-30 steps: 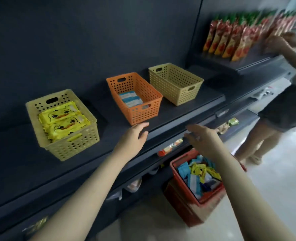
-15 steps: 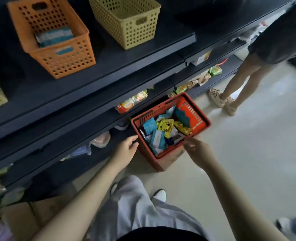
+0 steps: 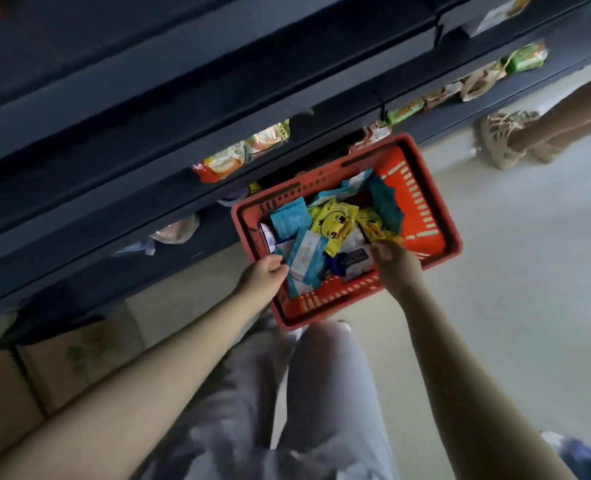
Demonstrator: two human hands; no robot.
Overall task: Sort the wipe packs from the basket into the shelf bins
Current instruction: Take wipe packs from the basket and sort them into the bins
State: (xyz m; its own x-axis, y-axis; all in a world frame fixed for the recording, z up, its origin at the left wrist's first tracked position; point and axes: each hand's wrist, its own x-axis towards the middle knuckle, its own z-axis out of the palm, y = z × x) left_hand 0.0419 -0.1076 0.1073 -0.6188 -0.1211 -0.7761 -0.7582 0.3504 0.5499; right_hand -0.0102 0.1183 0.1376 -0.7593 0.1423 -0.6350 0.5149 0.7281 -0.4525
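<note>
This place is a shop. Long dark shelves (image 3: 218, 98) run beyond the left hand (image 3: 264, 278) and the right hand (image 3: 393, 258), with bright snack packets (image 3: 238, 157) on the lower levels, and both hands reach into a red shopping basket (image 3: 436, 209) on the pale floor (image 3: 529, 271). Cardboard boxes (image 3: 79, 351) sit under the lowest shelf, left of the left hand, and another person's sandalled feet (image 3: 502, 140) stand by the shelves, well to the right of the right hand.

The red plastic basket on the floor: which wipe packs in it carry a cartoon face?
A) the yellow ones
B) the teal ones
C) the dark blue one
A: the yellow pack in the middle of the red plastic basket shows a cartoon face; the teal pack beside it shows none.
</note>
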